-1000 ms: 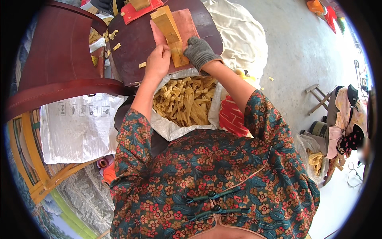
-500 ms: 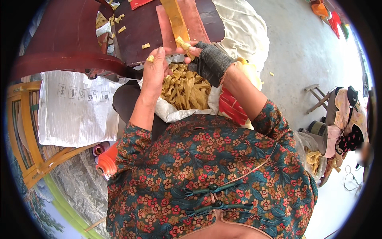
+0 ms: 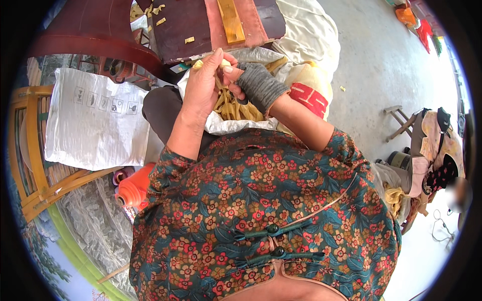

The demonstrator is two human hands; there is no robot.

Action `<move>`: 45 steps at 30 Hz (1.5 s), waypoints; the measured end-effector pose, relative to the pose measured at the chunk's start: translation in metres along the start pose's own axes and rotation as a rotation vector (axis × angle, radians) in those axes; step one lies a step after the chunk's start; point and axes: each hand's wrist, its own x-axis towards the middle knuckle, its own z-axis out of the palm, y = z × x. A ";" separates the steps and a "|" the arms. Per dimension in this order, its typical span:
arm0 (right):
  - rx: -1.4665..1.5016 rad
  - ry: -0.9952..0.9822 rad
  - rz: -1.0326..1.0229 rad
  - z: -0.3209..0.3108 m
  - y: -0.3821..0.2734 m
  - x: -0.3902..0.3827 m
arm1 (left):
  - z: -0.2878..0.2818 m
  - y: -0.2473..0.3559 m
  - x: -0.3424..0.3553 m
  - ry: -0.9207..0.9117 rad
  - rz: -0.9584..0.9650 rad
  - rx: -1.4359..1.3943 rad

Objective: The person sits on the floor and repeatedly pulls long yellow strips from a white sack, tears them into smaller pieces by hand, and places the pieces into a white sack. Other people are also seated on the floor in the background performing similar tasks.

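Both my hands meet above a white sack (image 3: 218, 126) filled with flat, tan-yellow strips (image 3: 238, 109). My left hand (image 3: 202, 86) is closed, its thumb pressed against the fingers, with a bit of pale yellow strip (image 3: 198, 64) poking out beside them. A grey knitted fingerless glove (image 3: 261, 88) covers part of my right hand (image 3: 235, 78). Its thumb and fingers pinch close to the left fingertips, where more of the yellow strip shows. The fingers hide most of this piece, so its full shape is not visible.
Ahead lies a dark red board (image 3: 183, 27) with a salmon cloth (image 3: 253, 22), a wooden bar (image 3: 231, 22) and small yellow scraps. A dark red chair (image 3: 95, 40) stands at left, above a white plastic sheet (image 3: 95, 125). An orange flask (image 3: 133, 186) is near my left elbow; a wooden stool (image 3: 399, 123) stands right.
My hands have come together and turned inward, covering the yellow piece between them. The right hand has drawn back from the wooden bar. The view has shifted slightly.
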 end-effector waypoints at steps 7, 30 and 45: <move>-1.137 0.139 -0.696 0.016 -0.002 -0.020 | 0.011 0.012 -0.007 0.008 0.094 -0.034; -1.141 -0.011 -0.227 -0.029 -0.033 -0.036 | 0.043 0.016 -0.028 -0.052 -0.055 1.116; -0.410 -0.454 -0.196 0.004 -0.054 -0.107 | 0.100 0.094 -0.081 -0.665 -0.125 1.002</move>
